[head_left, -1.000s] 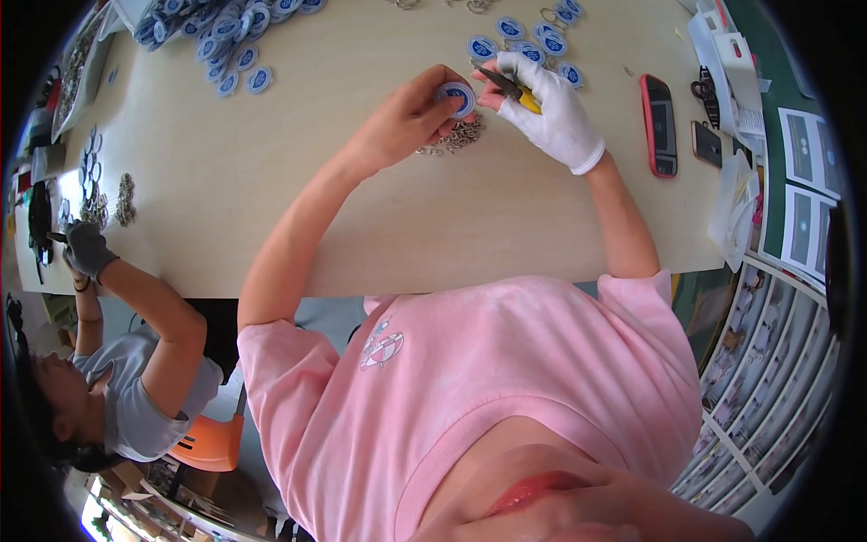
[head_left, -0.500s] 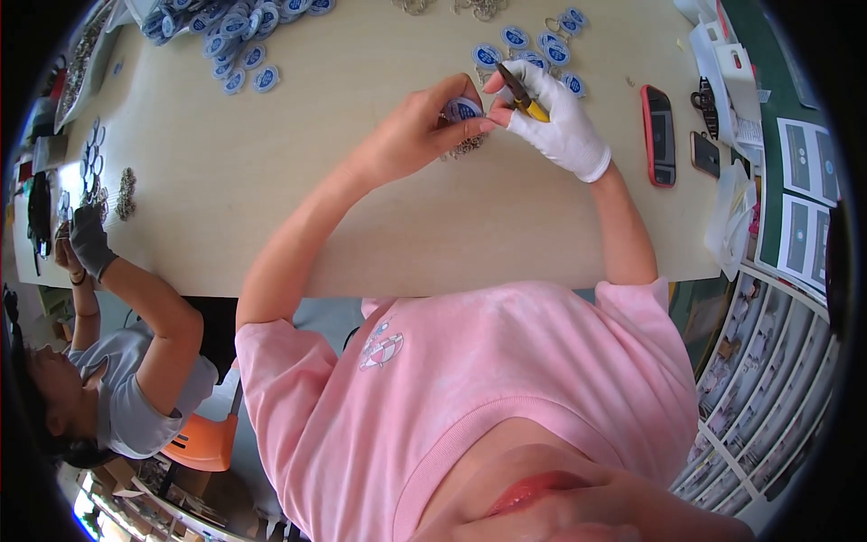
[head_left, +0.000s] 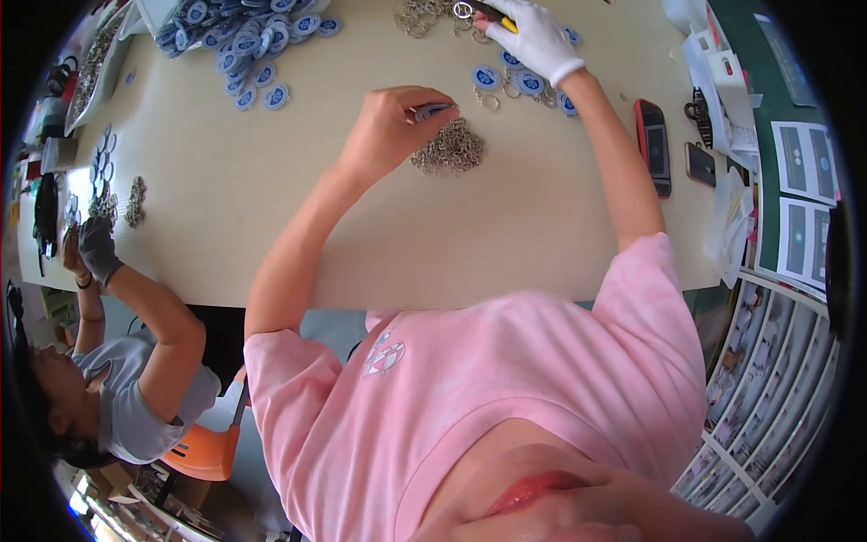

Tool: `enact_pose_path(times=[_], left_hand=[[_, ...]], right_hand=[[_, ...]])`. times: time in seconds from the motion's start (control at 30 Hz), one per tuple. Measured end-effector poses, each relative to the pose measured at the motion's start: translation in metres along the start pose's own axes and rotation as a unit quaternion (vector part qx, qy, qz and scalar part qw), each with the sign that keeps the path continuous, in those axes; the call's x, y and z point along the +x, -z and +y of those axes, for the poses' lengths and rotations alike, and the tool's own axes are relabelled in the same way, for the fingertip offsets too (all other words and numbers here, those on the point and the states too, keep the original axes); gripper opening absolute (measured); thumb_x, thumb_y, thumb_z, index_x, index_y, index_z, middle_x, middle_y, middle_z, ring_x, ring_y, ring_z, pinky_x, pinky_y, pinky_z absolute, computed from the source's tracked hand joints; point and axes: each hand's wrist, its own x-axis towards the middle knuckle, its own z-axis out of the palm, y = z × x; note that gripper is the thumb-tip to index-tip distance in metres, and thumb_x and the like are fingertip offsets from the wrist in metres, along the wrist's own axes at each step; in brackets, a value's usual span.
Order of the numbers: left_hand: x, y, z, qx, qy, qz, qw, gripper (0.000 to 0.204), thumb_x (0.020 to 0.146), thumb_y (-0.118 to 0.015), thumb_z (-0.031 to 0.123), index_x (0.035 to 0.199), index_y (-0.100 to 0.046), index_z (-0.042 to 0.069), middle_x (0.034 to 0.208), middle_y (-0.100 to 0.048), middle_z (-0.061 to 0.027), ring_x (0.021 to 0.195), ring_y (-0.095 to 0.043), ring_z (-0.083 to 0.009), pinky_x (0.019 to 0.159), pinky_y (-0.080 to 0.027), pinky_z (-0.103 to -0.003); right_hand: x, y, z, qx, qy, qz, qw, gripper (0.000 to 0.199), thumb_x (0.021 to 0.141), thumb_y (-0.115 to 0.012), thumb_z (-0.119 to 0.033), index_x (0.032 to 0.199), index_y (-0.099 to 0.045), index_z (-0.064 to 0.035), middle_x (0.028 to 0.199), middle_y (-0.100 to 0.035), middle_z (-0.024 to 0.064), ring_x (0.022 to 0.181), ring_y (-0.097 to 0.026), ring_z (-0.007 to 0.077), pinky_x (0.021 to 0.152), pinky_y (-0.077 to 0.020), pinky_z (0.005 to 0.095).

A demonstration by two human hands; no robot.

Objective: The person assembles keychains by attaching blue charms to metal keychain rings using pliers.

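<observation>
Much room between near table edge (head_left: 348, 304) and metal-link pile (head_left: 449, 151); blue disc (head_left: 432, 111) pinched in left hand (head_left: 393, 128), pliers (head_left: 495, 14) gripped in right hand (head_left: 536, 43), loose discs (head_left: 486, 78) crowded just beside.

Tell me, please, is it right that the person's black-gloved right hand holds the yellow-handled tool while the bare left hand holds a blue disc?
The glove isn't black: the head view shows it white on the right hand, which holds the tool; the bare left hand holds a blue disc.
</observation>
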Motion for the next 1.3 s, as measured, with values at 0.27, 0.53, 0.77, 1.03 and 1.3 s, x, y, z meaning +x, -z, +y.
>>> enact_pose_path(times=[0.27,0.53,0.77,1.03,1.3], left_hand=[[0.004,0.003,-0.010,0.057,-0.077,0.091,0.991,0.011,0.085,-0.071,0.010,0.092,-0.071,0.002,0.084,-0.070,-0.0090,0.069,-0.066,-0.0198,0.064,-0.054,-0.029],[0.006,0.008,-0.005,0.039,-0.099,0.198,0.974,0.012,0.083,-0.073,0.004,0.095,-0.071,0.000,0.088,-0.072,-0.0067,0.076,-0.067,-0.0138,0.071,-0.053,-0.026],[0.004,0.009,-0.001,0.049,-0.172,0.244,0.953,0.012,0.082,-0.072,0.003,0.094,-0.071,0.002,0.089,-0.071,-0.0080,0.077,-0.069,-0.0184,0.068,-0.056,-0.028],[0.004,0.006,0.002,0.064,-0.208,0.251,0.943,0.014,0.080,-0.073,0.001,0.094,-0.071,0.001,0.090,-0.071,-0.0083,0.076,-0.069,-0.0200,0.067,-0.056,-0.028],[0.005,0.007,0.003,0.067,-0.226,0.257,0.937,0.016,0.080,-0.073,0.002,0.096,-0.071,0.001,0.091,-0.071,-0.0090,0.076,-0.069,-0.0215,0.066,-0.057,-0.029]], right_hand=[[0.020,-0.041,0.040,-0.256,-0.160,-0.024,0.953,0.035,0.079,-0.070,-0.038,0.086,-0.064,-0.0046,0.084,-0.063,0.0189,0.080,-0.064,0.0372,0.068,-0.0493,0.0477],[0.038,-0.001,-0.006,0.106,-0.314,-0.096,0.939,0.024,0.086,-0.070,-0.028,0.083,-0.064,-0.0051,0.074,-0.063,0.0028,0.066,-0.057,0.0109,0.058,-0.0440,0.0266],[0.032,0.008,-0.076,0.222,-0.326,-0.145,0.907,0.022,0.089,-0.067,-0.026,0.093,-0.066,-0.0044,0.072,-0.058,-0.0036,0.061,-0.049,0.0032,0.054,-0.0366,0.0193],[0.031,0.008,-0.109,0.222,-0.338,-0.136,0.905,0.024,0.091,-0.065,-0.030,0.095,-0.065,-0.0055,0.072,-0.057,-0.0040,0.060,-0.049,0.0024,0.051,-0.0359,0.0182],[0.030,0.001,-0.105,0.250,-0.326,-0.132,0.902,0.028,0.091,-0.066,-0.031,0.100,-0.063,-0.0049,0.073,-0.057,-0.0037,0.060,-0.049,0.0028,0.052,-0.0365,0.0187]])
